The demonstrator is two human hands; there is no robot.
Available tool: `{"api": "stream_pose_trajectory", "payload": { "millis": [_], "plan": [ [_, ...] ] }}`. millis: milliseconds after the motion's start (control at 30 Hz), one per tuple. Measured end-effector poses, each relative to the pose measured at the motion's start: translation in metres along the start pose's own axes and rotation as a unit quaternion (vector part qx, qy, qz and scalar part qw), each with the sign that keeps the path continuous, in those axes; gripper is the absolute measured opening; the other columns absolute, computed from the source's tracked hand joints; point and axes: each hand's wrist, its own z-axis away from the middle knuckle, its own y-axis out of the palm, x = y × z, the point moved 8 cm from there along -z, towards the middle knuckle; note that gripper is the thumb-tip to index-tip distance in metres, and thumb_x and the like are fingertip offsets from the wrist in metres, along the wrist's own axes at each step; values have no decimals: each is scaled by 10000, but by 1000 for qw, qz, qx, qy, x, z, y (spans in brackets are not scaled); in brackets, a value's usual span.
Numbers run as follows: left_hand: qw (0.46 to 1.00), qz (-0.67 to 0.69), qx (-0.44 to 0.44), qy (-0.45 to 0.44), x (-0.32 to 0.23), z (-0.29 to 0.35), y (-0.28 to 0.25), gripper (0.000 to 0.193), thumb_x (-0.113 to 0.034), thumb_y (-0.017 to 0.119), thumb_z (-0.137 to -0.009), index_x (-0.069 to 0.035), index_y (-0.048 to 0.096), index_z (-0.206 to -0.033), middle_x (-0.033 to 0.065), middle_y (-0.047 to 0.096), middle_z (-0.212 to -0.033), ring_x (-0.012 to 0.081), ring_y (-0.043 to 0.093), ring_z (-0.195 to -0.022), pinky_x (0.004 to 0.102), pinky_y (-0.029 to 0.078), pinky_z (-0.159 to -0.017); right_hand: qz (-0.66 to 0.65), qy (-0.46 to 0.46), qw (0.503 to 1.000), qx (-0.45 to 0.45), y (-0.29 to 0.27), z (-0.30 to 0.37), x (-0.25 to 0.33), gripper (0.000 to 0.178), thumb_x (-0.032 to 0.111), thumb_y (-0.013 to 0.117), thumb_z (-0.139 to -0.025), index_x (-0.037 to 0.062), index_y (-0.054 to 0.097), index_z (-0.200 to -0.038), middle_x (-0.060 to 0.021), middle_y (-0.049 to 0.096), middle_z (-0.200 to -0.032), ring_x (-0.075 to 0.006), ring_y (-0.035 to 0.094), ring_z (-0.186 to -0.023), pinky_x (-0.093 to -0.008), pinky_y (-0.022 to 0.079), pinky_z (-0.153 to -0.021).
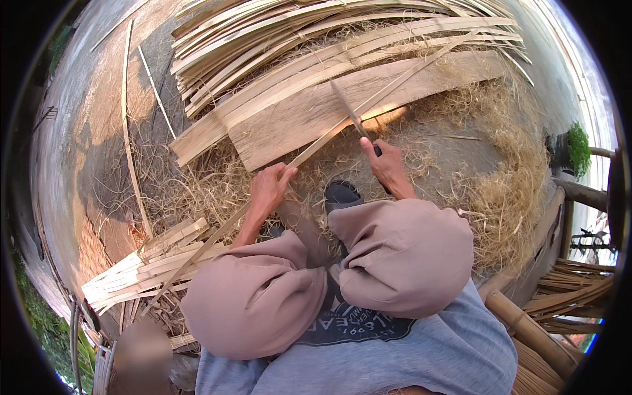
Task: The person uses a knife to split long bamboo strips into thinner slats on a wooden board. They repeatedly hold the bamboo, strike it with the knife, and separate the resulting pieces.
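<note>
Near the middle of the frame, the left hand [268,187] is closed around a long thin bamboo strip [368,105] that runs diagonally from lower left to upper right. The right hand [387,164], just right of centre, is clenched on the handle of a knife [349,110] whose blade crosses the strip over a wooden plank [309,118]. Split bamboo slats [276,39] lie piled above; dry shavings [507,191] cover the ground.

Shavings-strewn ground [474,141] under plank [316,118], bamboo strips [283,39]
</note>
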Motion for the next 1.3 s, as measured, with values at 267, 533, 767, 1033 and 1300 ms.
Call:
{"api": "stream_pose_trajectory", "payload": {
  "millis": [267, 533, 767, 1033, 1300],
  "plan": [
    [996, -23, 75, -37, 3, 1, 2, 390, -452, 665, -993, -72, 744, -952, 106, 674, -702, 256, 671, -721, 392, 487, -680, 68, 2, 992, -102, -66, -42, -37, 664, 622, 600, -990, -4, 630, -771, -184, 607, -619, -336, 640, -625, -479, 479, -604],
    [992, -2, -113, 60, -23, 10, -16, 348, -344, 760, -943, -149, 772, -1231, 146, 710, -792, 306, 686, -728, 406, 522, -701, 17, -3, 1000, -18, -9, -7, -14, 677, 628, 598, -990, -15, 626, -779, -197, 621, -648, -349, 640, -627, -493, 485, -630],
    [991, 89, -67, 79, 13, 16, -10, 333, -320, 735, -973, -131, 756, -1247, 200, 761, -986, 309, 733, -819, 375, 537, -741, 131, -150, 979, -30, -13, 14, -3, 612, 652, 639, -948, 51, 627, -834, -197, 671, -740, -408, 676, -690, -502, 525, -641],
    [995, 29, -60, 69, -11, 33, -29, 338, -308, 728, -980, -109, 751, -1252, 187, 749, -922, 278, 710, -759, 379, 526, -710, 114, -28, 983, -144, -87, -52, -56, 663, 619, 636, -971, 4, 589, -728, -190, 622, -647, -347, 633, -616, -457, 482, -592],
    [999, -25, 5, -28, 1, 45, -38, 336, -379, 600, -1058, -170, 746, -1277, 204, 661, -772, 278, 647, -673, 394, 485, -648, -12, 17, 996, -83, -54, -29, -44, 687, 643, 602, -990, 9, 610, -725, -65, 561, -573, -188, 523, -518, -389, 414, -499]
  ]
}}
